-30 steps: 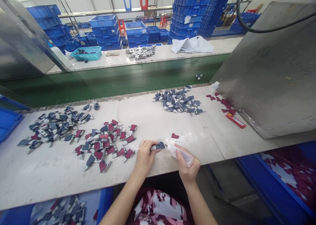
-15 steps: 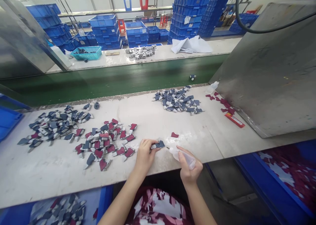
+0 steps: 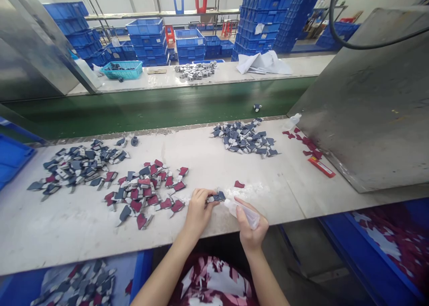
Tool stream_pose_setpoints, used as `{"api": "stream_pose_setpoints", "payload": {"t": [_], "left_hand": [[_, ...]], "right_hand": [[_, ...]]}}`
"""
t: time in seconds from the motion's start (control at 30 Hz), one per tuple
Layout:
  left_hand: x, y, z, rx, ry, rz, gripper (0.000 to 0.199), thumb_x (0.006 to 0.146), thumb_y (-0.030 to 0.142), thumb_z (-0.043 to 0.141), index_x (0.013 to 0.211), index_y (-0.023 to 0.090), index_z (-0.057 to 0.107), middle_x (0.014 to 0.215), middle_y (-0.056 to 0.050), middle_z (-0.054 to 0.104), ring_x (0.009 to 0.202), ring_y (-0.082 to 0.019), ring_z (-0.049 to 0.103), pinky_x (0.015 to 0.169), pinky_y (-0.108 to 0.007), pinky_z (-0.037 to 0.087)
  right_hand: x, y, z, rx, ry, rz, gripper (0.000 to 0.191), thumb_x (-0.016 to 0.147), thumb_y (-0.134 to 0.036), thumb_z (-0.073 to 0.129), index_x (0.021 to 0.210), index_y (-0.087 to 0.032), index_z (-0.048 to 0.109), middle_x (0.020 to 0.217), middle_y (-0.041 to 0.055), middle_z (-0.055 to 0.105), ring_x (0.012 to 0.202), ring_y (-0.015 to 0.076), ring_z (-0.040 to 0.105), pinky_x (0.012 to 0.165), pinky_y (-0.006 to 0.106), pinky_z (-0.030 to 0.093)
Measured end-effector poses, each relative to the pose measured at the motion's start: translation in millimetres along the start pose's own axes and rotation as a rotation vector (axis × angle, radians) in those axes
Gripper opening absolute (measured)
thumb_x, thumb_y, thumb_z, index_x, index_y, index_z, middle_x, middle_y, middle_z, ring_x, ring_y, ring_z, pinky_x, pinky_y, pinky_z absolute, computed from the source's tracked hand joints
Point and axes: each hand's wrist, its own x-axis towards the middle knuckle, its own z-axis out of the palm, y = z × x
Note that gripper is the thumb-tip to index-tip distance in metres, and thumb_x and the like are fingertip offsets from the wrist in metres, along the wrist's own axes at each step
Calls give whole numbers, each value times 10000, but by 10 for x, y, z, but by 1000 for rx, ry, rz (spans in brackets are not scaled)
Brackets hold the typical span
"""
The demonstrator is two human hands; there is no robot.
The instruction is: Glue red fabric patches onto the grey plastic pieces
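Note:
Near the table's front edge, my left hand [image 3: 199, 209] pinches a small dark blue and grey part [image 3: 217, 197] between thumb and fingers. My right hand [image 3: 252, 227] is wrapped round a clear squeeze bottle [image 3: 247, 214], its tip at the right end of that part. A single maroon piece [image 3: 239, 184] lies flat just beyond the bottle. To the left spreads a pile of parts with maroon faces [image 3: 147, 192], beside a pile of dark blue parts [image 3: 78, 163]. Another dark blue pile [image 3: 246, 137] sits farther back.
A green conveyor belt [image 3: 167, 111] runs behind the table [image 3: 187, 149], carrying one small part [image 3: 257, 107]. At right are loose maroon pieces [image 3: 308, 144], a red packet [image 3: 321, 167], a second bottle [image 3: 295, 120] and a metal panel [image 3: 372, 100]. Blue bins [image 3: 142, 277] stand below the table edge.
The bottle in my right hand has moved left, its tip now up against the held part. The small part on the belt has shifted left relative to the table.

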Motion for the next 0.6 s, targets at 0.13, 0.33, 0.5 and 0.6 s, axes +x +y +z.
{"api": "stream_pose_setpoints", "payload": {"t": [0.13,0.33,0.5,0.6], "left_hand": [[-1,0,0,-4,-1,-1,158,821,96,693,931,208,671,922,-46,728,935,-247,635,782,-380,548],[1,7,-6,-9,1,-5,158,825,100,682,935,214,676,925,-46,730,939,-250,642,764,-379,551],[4,14,-11,-9,2,-2,153,828,103,680,936,212,681,915,-47,733,931,-246,645,748,-365,550],[3,17,-10,-12,0,0,146,834,111,677,940,211,683,917,-46,736,932,-243,642,755,-362,547]], "right_hand": [[5,4,11,-21,-7,-10,268,855,-354,641,934,-137,777,896,120,780,785,275,756,659,342,630],[8,-2,22,-10,-34,-28,253,864,-329,642,956,-133,772,894,122,779,777,268,756,661,341,631],[15,-3,31,-8,-66,-46,248,868,-323,641,964,-134,770,921,129,779,802,268,757,686,350,633],[14,2,30,-3,-82,-43,249,869,-325,642,975,-138,769,935,133,778,825,273,757,697,355,632]]}}
